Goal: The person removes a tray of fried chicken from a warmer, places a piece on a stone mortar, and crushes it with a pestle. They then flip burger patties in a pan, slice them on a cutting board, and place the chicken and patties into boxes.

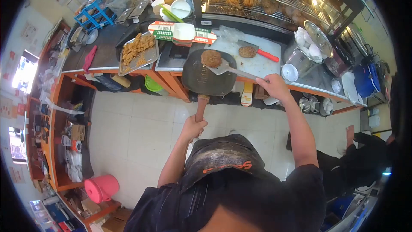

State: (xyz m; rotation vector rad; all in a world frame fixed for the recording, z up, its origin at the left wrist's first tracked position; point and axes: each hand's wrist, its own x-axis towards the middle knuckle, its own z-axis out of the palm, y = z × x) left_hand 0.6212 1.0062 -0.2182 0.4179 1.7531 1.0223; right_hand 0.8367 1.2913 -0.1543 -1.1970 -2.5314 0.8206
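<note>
My left hand point(194, 129) is wrapped round the brown handle of a dark square frying pan point(208, 81), held out in front of me at the counter's edge. In my right hand point(275, 87) is the handle of a metal spatula point(237, 71). Its blade is over the pan, under a browned patty point(211, 58). A second patty point(246, 52) lies on the white cutting board point(258, 67), close to a knife point(267, 55) with a red handle. Behind the pan, an open burger box point(183, 32) in red, green and white stands on the counter.
A metal tray point(151, 56) of fried pieces sits left of the pan. A lit display case point(240, 0) of fried chicken is behind the board. To the right are a steel pot point(296, 53) and a small white bowl point(289, 72). Another person point(365, 154) is at the right.
</note>
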